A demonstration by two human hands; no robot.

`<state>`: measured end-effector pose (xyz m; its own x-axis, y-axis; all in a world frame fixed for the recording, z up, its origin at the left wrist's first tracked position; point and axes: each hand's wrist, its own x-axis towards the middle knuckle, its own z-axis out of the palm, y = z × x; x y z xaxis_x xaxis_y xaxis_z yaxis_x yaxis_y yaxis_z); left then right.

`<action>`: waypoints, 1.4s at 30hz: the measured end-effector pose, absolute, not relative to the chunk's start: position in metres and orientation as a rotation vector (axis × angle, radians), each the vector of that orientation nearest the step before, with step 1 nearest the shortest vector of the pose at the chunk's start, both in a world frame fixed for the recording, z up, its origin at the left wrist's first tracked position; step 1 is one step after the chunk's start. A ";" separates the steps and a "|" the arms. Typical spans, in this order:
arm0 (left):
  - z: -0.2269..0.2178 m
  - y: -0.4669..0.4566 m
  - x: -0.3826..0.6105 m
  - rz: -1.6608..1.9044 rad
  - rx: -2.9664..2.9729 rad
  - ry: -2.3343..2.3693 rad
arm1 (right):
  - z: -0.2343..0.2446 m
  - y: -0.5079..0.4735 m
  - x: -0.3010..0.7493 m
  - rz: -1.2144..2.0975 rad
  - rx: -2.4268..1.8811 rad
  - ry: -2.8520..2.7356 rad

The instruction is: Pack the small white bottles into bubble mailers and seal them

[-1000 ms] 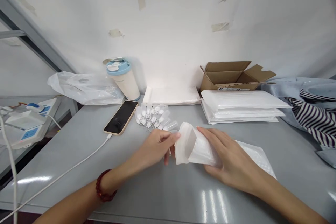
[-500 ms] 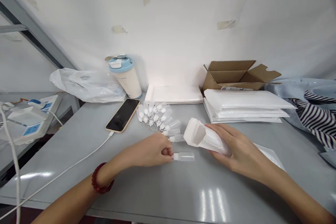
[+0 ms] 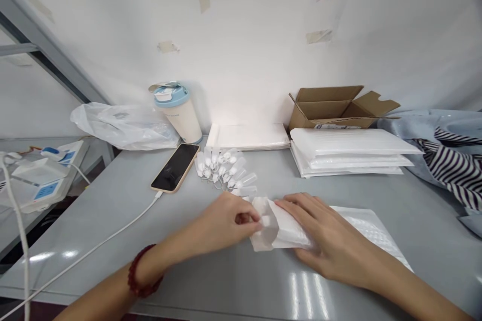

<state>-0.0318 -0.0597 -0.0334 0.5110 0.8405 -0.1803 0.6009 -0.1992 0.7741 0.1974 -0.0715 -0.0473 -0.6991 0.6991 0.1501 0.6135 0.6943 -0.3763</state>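
Note:
My left hand (image 3: 229, 221) pinches a small dropper bottle by its white cap (image 3: 265, 221) end. The bottle's body is hidden inside the mouth of a white bubble mailer (image 3: 288, 228). My right hand (image 3: 318, 230) wraps round that mailer and squeezes its mouth open toward my left hand. Just beyond my left hand lies a cluster of clear dropper bottles (image 3: 226, 165) with white caps, several of them fanned out on the grey table (image 3: 211, 281). Another flat white mailer (image 3: 371, 230) lies partly under my right forearm.
Stacked white mailers (image 3: 350, 143) stand at the back right before an open cardboard box (image 3: 327, 103). A flat white stack (image 3: 248, 136) rests against the wall. Left of it are a cup (image 3: 183, 115), a phone (image 3: 176, 166) on a cable and a plastic bag (image 3: 124, 123). Clothing (image 3: 452, 155) lies far right.
My left hand has lifted the lone dropper bottle off the table and brought it into the mailer's mouth. My right hand has lowered the mailer and turned its opening left.

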 end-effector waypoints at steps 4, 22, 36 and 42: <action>-0.033 -0.068 -0.025 0.573 1.961 1.179 | -0.049 -0.073 0.199 0.461 -1.021 -2.631; -0.030 -0.035 -0.065 0.175 1.829 1.300 | -0.052 -0.052 0.220 0.245 -1.178 -2.537; -0.040 -0.053 -0.032 0.452 1.568 1.245 | -0.059 -0.066 0.200 0.244 -1.018 -2.577; -0.045 -0.068 -0.015 0.454 1.680 1.100 | -0.062 -0.073 0.192 0.278 -0.908 -2.568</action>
